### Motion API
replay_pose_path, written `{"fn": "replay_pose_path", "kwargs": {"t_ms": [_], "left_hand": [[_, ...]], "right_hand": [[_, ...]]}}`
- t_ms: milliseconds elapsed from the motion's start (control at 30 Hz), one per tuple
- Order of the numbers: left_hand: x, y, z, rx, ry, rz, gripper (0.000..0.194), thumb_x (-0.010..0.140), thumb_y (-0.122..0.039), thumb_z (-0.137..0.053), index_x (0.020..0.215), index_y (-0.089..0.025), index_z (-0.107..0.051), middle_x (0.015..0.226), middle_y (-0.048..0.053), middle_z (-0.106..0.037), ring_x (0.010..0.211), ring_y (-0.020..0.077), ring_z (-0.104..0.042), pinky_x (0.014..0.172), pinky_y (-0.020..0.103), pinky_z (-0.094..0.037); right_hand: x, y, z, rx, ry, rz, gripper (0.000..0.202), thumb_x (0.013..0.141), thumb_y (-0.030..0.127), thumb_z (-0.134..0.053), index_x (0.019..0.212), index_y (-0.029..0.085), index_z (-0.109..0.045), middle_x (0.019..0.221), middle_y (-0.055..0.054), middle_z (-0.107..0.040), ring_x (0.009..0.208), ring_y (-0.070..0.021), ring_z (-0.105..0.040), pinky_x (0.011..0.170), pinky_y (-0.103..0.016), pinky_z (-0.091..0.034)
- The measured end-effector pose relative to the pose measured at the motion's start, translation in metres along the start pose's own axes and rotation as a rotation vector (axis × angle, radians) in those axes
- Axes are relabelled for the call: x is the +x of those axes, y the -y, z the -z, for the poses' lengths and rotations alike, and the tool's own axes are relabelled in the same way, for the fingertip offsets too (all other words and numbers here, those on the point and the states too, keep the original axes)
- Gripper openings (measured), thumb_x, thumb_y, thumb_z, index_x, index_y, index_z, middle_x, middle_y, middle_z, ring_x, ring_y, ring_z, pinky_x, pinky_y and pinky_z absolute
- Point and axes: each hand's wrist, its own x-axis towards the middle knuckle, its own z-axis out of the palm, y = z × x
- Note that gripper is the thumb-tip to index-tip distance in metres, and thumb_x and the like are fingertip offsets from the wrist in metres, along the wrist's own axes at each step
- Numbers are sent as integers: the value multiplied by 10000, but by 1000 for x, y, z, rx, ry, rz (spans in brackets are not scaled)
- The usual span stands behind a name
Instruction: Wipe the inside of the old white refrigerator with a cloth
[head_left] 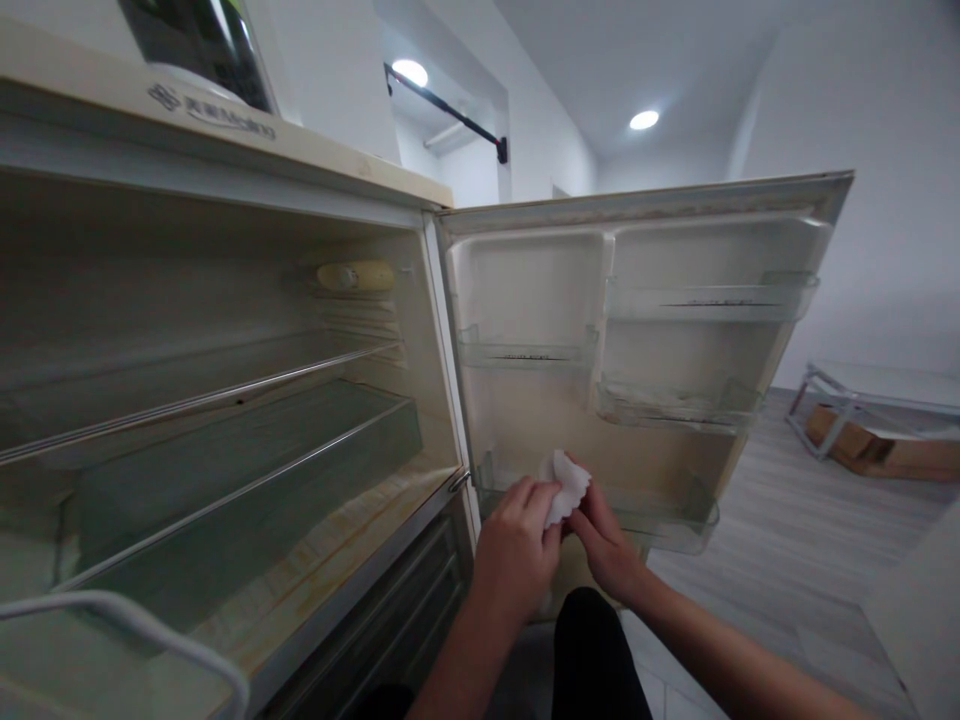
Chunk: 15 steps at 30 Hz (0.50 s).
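A small white cloth or tissue [568,487] is held between my two hands, in front of the lower part of an open fridge door [529,280]. My left hand [521,530] has its fingers closed on the cloth's left side. On the right side, my right hand [600,540] grips its edge, with some fingertips hidden behind it. Left of the hands stands the open fridge [442,330], with glass shelves [225,395] and yellowish stains on its floor [330,550].
Clear door bins [675,408] line the door's inside. A white cable or hose [150,628] curves across the lower left. A white-framed table [847,400] with a cardboard box [885,450] below it stands at the right. My knee [596,650] is below my hands.
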Motion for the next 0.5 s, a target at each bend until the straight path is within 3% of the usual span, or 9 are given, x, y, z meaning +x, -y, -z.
{"fn": "replay_pose_path", "kwargs": {"t_ms": [67,167,300,433,500], "left_hand": [[-1,-3,4,154,-36,5,308,860,-76,-560,1099,-218,-693,1139,93,-641,1118,295,-596,965,454,-496],[-1,-5,12,272,-41,14,284,874,-98,-571,1081,-237,-707,1135,87,-644,1110,305,-585,964,485,-481],[1,-1,22,316,-31,57,244,934,-160,-540,1083,-242,-715,1027,76,-664,1024,284,-611,916,453,-483],[2,1,29,411,-54,113,280,944,-138,-484,1086,-221,-710,1020,88,-701,1006,285,-642,898,428,-486],[1,-2,31,408,-8,130,272,936,-146,-498,1089,-231,-706,1040,84,-729,984,270,-670,865,391,-493]], "right_hand": [[0,-2,-6,32,30,-15,404,983,429,-527,1358,280,-498,1143,-61,-652,882,-160,-641,764,-291,-575],[2,-7,-9,48,32,-27,271,963,456,-575,1124,238,-575,926,-24,-648,791,-154,-630,677,-272,-543],[4,-9,-7,-14,-19,-28,307,968,489,-578,846,208,-564,702,12,-596,662,-138,-591,647,-268,-487],[-4,-13,-14,-191,33,52,329,988,494,-546,839,204,-587,758,-18,-631,720,-153,-611,695,-278,-480],[-7,-19,-23,-169,-53,74,318,985,501,-544,868,210,-597,822,-33,-643,778,-166,-619,740,-291,-506]]}}
